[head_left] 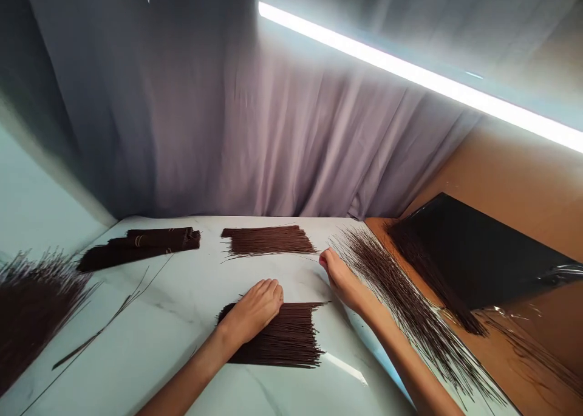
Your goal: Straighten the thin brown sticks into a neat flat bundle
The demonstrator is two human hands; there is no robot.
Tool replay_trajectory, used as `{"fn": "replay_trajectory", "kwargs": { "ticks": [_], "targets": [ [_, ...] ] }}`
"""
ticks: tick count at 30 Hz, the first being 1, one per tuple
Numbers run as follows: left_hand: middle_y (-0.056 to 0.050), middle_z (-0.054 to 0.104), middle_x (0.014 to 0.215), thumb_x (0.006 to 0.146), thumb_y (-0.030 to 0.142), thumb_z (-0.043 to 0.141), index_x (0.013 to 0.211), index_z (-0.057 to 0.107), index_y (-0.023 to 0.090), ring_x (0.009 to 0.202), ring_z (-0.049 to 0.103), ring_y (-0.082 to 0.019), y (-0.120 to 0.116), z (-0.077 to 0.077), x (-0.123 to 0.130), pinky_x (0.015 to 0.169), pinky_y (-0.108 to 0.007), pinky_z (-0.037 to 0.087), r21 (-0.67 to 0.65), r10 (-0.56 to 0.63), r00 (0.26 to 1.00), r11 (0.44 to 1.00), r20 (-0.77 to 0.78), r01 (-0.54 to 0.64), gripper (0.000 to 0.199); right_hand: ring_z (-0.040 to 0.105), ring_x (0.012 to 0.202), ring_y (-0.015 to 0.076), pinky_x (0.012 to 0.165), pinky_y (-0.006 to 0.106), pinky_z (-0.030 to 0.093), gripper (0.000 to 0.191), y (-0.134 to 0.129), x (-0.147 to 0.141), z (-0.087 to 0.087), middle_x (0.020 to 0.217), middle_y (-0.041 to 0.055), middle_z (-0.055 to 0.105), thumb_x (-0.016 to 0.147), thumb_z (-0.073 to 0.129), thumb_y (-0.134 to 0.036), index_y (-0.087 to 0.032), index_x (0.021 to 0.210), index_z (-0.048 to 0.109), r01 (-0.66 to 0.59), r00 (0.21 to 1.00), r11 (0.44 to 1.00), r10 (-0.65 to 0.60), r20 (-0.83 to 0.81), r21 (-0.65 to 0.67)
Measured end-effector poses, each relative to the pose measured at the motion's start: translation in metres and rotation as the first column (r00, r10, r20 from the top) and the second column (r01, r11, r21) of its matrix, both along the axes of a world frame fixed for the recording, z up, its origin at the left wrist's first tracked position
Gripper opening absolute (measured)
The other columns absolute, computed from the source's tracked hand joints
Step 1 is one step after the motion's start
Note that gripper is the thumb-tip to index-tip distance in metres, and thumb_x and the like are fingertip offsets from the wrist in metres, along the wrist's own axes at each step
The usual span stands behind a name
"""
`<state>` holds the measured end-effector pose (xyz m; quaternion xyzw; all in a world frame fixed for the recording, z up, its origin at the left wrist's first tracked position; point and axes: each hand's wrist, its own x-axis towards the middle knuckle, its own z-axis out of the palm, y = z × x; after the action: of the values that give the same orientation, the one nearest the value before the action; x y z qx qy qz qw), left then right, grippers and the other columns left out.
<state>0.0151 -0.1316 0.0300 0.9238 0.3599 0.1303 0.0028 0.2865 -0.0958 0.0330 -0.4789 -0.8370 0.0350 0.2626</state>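
Note:
My left hand (257,303) is closed, fingers curled under, over the upper edge of a dark brown mat of thin strands (291,337) on the near part of the table. Its fingertips are hidden, so what they hold cannot be seen. Farther right, my right hand (334,270) is closed in a pinch above the white tabletop. A thin brown strand (311,259) seems to run to its fingertips from the left. Just beyond lies a second flat mat of strands (268,240), its right end close to my right hand.
Rolled dark brown mats (141,245) lie at the back left. Loose strands form a pile (34,306) at the left and a long bundle (405,300) along the right table edge. A few stray strands (116,310) lie left of centre. Beyond the right edge is a black sheet (483,252).

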Motion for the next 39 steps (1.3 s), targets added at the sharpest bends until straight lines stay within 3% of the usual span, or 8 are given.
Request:
{"fn": "replay_trajectory", "kwargs": {
  "ticks": [5, 12, 16, 21, 24, 30, 35, 39],
  "targets": [
    [-0.006, 0.062, 0.086, 0.098, 0.007, 0.046, 0.087, 0.055, 0.019, 0.081, 0.061, -0.025, 0.003, 0.003, -0.003, 0.077, -0.038, 0.047, -0.034, 0.041, 0.999, 0.999, 0.031, -0.039, 0.018, 0.051, 0.073, 0.0171, 0.067, 0.029, 0.046, 0.015, -0.031, -0.005, 0.004, 0.085, 0.0018, 0.052, 0.106, 0.032, -0.023, -0.022, 0.095, 0.042, 0.125, 0.965, 0.992, -0.125, -0.230, -0.012],
    [0.002, 0.058, 0.087, 0.109, 0.021, 0.027, 0.101, 0.047, 0.024, 0.065, 0.057, -0.014, -0.013, 0.044, -0.016, 0.062, -0.026, 0.045, -0.225, 0.204, 0.950, 0.963, 0.235, -0.151, 0.021, 0.051, 0.068, 0.0157, 0.064, 0.027, 0.046, 0.016, -0.080, -0.031, 0.006, 0.080, -0.0011, 0.050, 0.108, 0.036, -0.029, -0.023, 0.096, 0.045, 0.238, 0.864, 0.970, -0.237, -0.445, -0.053],
    [0.002, 0.057, 0.090, 0.111, 0.034, 0.025, 0.100, 0.050, 0.026, 0.081, 0.056, -0.015, -0.027, 0.051, -0.010, 0.077, -0.026, 0.044, -0.519, 0.384, 0.767, 0.851, 0.514, -0.078, 0.028, 0.056, 0.072, 0.0167, 0.066, 0.029, 0.048, 0.015, -0.093, -0.058, -0.005, 0.086, 0.0017, 0.056, 0.107, 0.038, -0.028, -0.023, 0.098, 0.048, 0.215, 0.849, 0.969, -0.247, -0.467, -0.123],
    [0.009, 0.030, 0.062, 0.106, 0.051, 0.036, 0.103, 0.053, 0.024, 0.055, 0.029, -0.013, -0.026, 0.031, -0.002, 0.053, -0.025, 0.026, -0.733, 0.520, 0.644, 0.674, 0.560, 0.093, 0.031, 0.062, 0.084, 0.0187, 0.075, 0.031, 0.052, 0.014, -0.098, -0.071, -0.012, 0.095, 0.0048, 0.058, 0.107, 0.037, -0.023, -0.022, 0.106, 0.051, 0.205, 0.876, 0.975, -0.220, -0.429, -0.083],
    [0.009, 0.037, 0.063, 0.103, 0.053, 0.039, 0.111, 0.051, 0.024, 0.051, 0.028, -0.012, -0.022, 0.021, -0.003, 0.047, -0.023, 0.024, -0.787, 0.557, 0.606, 0.582, 0.568, 0.203, 0.032, 0.064, 0.084, 0.0187, 0.075, 0.031, 0.054, 0.016, -0.099, -0.071, -0.012, 0.097, 0.0053, 0.058, 0.107, 0.037, -0.020, -0.023, 0.110, 0.052, 0.205, 0.894, 0.978, -0.202, -0.400, -0.035],
    [0.005, 0.039, 0.071, 0.103, 0.047, 0.042, 0.093, 0.057, 0.021, 0.063, 0.034, -0.013, -0.021, 0.022, -0.003, 0.058, -0.024, 0.029, -0.744, 0.577, 0.560, 0.659, 0.594, 0.109, 0.032, 0.065, 0.085, 0.0200, 0.073, 0.032, 0.057, 0.020, -0.101, -0.073, -0.014, 0.100, 0.0066, 0.058, 0.107, 0.035, -0.018, -0.023, 0.116, 0.052, 0.204, 0.929, 0.979, -0.202, -0.309, -0.026],
    [0.010, 0.018, 0.060, 0.098, 0.060, 0.048, 0.091, 0.058, 0.022, 0.054, 0.019, -0.012, -0.015, 0.022, 0.000, 0.048, -0.024, 0.016, -0.793, 0.653, 0.505, 0.598, 0.564, 0.112, 0.040, 0.066, 0.086, 0.0203, 0.073, 0.032, 0.058, 0.022, -0.102, -0.075, -0.017, 0.100, 0.0071, 0.059, 0.106, 0.035, -0.017, -0.022, 0.117, 0.053, 0.189, 0.944, 0.982, -0.184, -0.273, -0.007],
    [0.010, 0.021, 0.059, 0.094, 0.062, 0.054, 0.079, 0.056, 0.021, 0.051, 0.017, -0.010, -0.010, 0.017, 0.001, 0.045, -0.023, 0.013, -0.798, 0.677, 0.465, 0.591, 0.571, 0.120, 0.044, 0.067, 0.086, 0.0208, 0.073, 0.032, 0.059, 0.023, -0.102, -0.075, -0.018, 0.101, 0.0076, 0.060, 0.106, 0.035, -0.017, -0.022, 0.118, 0.054, 0.190, 0.949, 0.982, -0.181, -0.259, 0.011]
  ]
}}
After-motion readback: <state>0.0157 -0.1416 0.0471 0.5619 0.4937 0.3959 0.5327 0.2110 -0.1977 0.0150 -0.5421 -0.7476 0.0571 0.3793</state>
